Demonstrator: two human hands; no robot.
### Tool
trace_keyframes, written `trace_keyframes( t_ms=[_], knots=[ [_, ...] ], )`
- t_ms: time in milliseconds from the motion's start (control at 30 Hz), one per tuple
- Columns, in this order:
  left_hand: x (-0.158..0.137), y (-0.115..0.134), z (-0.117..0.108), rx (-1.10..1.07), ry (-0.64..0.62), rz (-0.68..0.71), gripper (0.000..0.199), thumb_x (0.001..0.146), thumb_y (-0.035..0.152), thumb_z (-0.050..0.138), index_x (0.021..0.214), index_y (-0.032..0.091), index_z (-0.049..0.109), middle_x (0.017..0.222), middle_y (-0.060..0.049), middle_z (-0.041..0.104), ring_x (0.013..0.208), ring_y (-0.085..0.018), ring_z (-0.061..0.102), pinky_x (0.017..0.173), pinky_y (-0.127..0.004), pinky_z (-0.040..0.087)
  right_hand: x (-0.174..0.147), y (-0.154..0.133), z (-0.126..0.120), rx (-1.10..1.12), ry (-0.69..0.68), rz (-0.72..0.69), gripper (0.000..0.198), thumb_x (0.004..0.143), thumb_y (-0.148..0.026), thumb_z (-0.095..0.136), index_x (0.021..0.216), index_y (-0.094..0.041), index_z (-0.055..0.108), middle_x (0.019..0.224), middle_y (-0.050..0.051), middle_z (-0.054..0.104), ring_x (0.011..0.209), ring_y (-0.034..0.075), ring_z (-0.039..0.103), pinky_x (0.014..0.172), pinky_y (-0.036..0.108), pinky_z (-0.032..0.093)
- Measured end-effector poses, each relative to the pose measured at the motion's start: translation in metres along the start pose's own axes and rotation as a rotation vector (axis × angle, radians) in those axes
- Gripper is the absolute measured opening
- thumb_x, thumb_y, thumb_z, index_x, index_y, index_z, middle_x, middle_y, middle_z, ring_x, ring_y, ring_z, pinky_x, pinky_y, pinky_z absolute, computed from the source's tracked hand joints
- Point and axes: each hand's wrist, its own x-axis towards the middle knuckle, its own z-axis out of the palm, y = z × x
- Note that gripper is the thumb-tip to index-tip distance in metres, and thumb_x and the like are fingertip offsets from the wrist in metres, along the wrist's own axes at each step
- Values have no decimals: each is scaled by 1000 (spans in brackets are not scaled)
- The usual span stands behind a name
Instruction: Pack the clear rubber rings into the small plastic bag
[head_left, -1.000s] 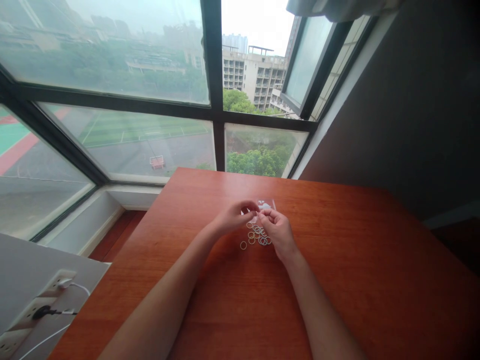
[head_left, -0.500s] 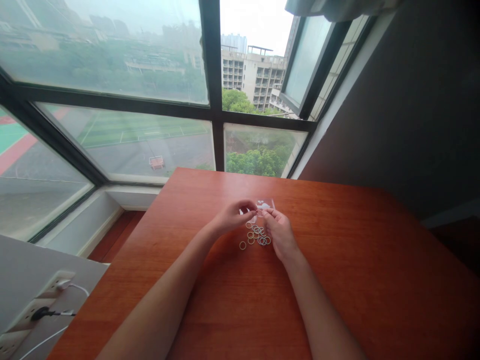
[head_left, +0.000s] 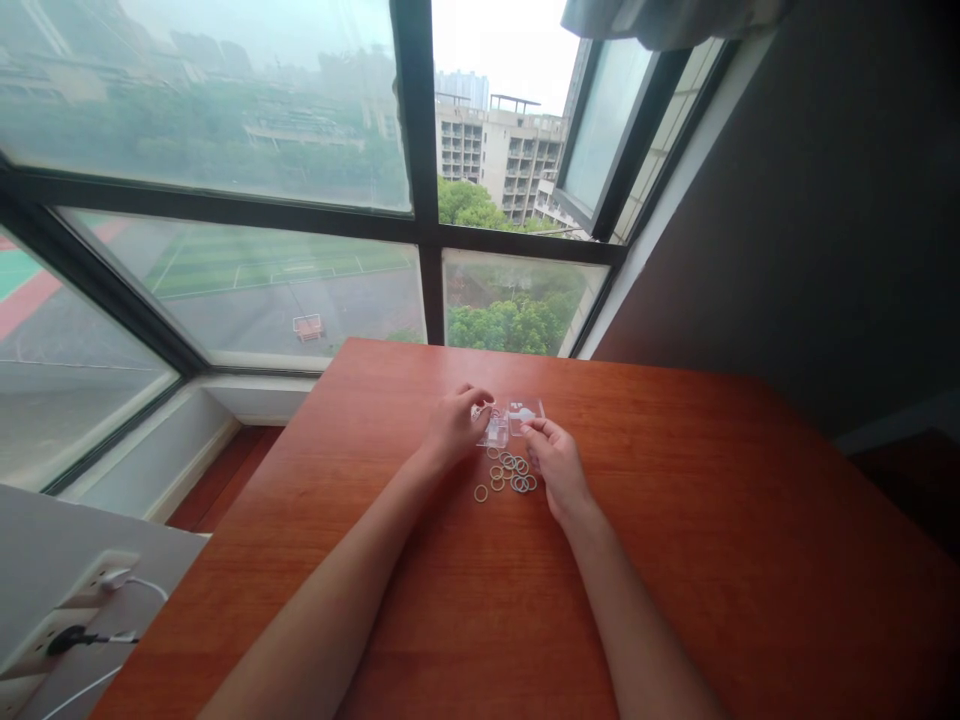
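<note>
My left hand [head_left: 454, 425] hovers over the left part of a small clear plastic box [head_left: 496, 432], thumb and curled fingers apart. Small ring shapes show beside its fingertips, partly hidden by the hand. The box's clear lid [head_left: 526, 408], with a white mark on it, lies spread out to the right. My right hand [head_left: 556, 462] is closed in a pinch at the lid's near edge; anything between its fingertips is too small to make out. Pale and grey-blue rings [head_left: 520, 483] lie in a loose cluster just in front of the box, and one ring [head_left: 481, 493] sits apart at the left.
The brown wooden table [head_left: 697, 520] stretches out on both sides. Beyond its far edge stand dark-framed windows [head_left: 429, 290], one pane swung out. A power strip [head_left: 64, 625] with plugs and cords is low at the left, and a dark wall [head_left: 825, 220] rises at the right.
My left hand has moved left, away from my right fingertips, uncovering more of the clear box. My right hand keeps its pinch in nearly the same place. The view has shifted slightly.
</note>
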Motion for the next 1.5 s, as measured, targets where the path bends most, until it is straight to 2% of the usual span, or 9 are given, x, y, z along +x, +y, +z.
trace_keyframes(
  t_ms=[267,533,700,833,1033,1300,1500],
  knots=[
    [1,-6,-10,-16,16,-23,14,81,22,56,89,20,67,84,-2,62,68,-13,54,62,-23,41,6,4,-10,-158,33,-66,27,67,-41,65,77,-17,57,53,-7,46,45,6,32,45,20,23],
    [4,-16,-31,-6,-53,6,14,80,22,56,86,18,68,80,-2,64,67,-13,53,61,-23,39,10,4,-31,-756,-73,-191,21,73,-36,57,77,-18,66,52,-5,50,51,11,45,51,22,31],
    [3,-20,-42,-20,-106,10,16,81,24,56,88,18,68,81,-3,65,65,-12,53,60,-23,39,5,2,-31,-984,-112,-240,16,74,-29,55,76,-20,68,56,-3,58,54,12,51,53,22,33],
    [2,-17,-46,-22,-115,14,15,81,25,56,88,18,67,82,-2,66,66,-12,54,61,-22,40,2,2,-27,-1053,-176,-252,13,75,-26,56,79,-22,68,59,-3,60,56,12,54,53,21,32],
    [2,-13,-46,-7,-158,18,15,80,24,56,87,18,68,80,-3,68,66,-12,55,60,-22,40,0,5,-25,-1154,-172,-274,11,75,-22,55,75,-22,66,66,-1,64,62,13,56,57,21,34],
    [1,-3,-47,20,-198,27,14,79,22,56,84,18,69,79,-3,69,66,-13,56,58,-21,40,1,3,-23,-1140,-181,-249,11,74,-23,55,75,-23,66,64,-2,63,60,13,55,56,20,35],
    [0,-1,-45,-36,-217,20,14,78,21,57,84,18,69,77,-2,69,65,-12,57,59,-21,40,2,4,-23,-1145,-207,-263,10,73,-21,55,71,-22,65,63,-2,63,58,12,55,54,20,34]
  ],
)
